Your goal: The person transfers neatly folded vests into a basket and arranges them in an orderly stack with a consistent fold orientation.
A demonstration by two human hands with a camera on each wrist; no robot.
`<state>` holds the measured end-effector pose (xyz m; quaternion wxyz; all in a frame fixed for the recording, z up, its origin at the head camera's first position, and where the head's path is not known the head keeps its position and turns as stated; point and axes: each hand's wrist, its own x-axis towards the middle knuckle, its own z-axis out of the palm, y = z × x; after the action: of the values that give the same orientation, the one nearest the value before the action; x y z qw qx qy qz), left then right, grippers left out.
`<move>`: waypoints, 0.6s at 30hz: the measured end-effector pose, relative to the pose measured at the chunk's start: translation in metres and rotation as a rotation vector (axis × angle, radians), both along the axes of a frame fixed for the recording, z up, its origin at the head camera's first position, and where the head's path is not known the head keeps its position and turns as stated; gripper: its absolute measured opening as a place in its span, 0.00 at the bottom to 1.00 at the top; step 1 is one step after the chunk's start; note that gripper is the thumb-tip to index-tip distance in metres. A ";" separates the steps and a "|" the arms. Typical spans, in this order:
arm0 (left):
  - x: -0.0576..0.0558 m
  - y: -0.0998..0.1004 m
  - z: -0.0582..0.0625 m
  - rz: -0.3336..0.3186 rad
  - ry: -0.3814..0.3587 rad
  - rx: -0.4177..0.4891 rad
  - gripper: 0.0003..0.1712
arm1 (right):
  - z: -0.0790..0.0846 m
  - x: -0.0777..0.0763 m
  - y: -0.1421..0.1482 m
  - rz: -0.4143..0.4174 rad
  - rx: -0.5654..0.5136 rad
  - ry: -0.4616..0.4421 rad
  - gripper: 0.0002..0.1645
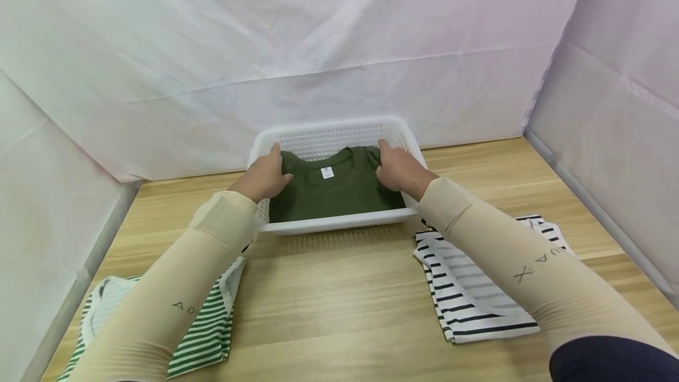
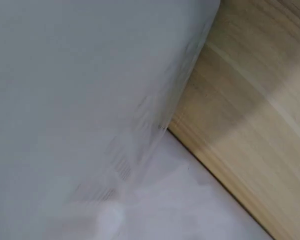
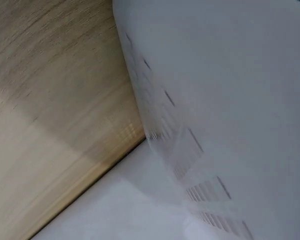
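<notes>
Olive-green folded shirt [image 1: 339, 190] lies inside the white perforated basket [image 1: 329, 134], at the centre of the head view, neck opening and white label toward the far wall of the basket.

Left hand [image 1: 263, 177] rests on the shirt's left shoulder area, at the left inner wall of the basket. Its fingers lie on the cloth and the thumb points toward the collar. Whether the fingers pinch the fabric or only press on it cannot be told.

Right hand [image 1: 399, 170] rests on the shirt's right shoulder area, just beside the right wall of the basket. Its fingers curve down onto the cloth; a grip cannot be confirmed.

The shirt lies between the two hands and touches both. Both forearms wear beige sleeves and cross the near rim of the basket.

The basket stands on the wooden worktop [image 1: 339, 299], toward its far edge. A green-and-white striped garment [image 1: 207, 335] lies at the lower left of the frame, and a black-and-white striped garment [image 1: 467, 293] at the lower right.

Both wrist views are blurred and show only a white surface and wood grain.
</notes>
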<state>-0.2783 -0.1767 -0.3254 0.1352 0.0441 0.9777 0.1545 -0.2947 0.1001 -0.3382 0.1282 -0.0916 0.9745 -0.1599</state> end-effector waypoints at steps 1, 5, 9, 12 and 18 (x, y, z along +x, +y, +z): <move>0.000 -0.001 0.001 -0.001 0.013 -0.005 0.48 | 0.000 0.000 0.000 0.007 0.011 0.015 0.39; 0.001 -0.007 0.005 -0.004 0.055 -0.013 0.44 | 0.005 0.004 -0.001 0.056 0.055 0.085 0.33; 0.005 -0.010 0.007 -0.007 0.084 -0.017 0.41 | 0.014 0.014 0.002 0.101 0.067 0.216 0.20; 0.009 -0.008 0.010 -0.017 0.149 0.010 0.34 | 0.021 0.027 0.009 0.132 0.086 0.357 0.11; 0.025 0.006 0.022 -0.088 0.391 0.110 0.13 | 0.030 0.069 0.037 0.200 0.058 0.605 0.12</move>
<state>-0.2534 -0.1707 -0.3029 -0.0531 0.1233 0.9726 0.1900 -0.2257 0.1375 -0.3082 -0.1497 -0.2266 0.9587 -0.0840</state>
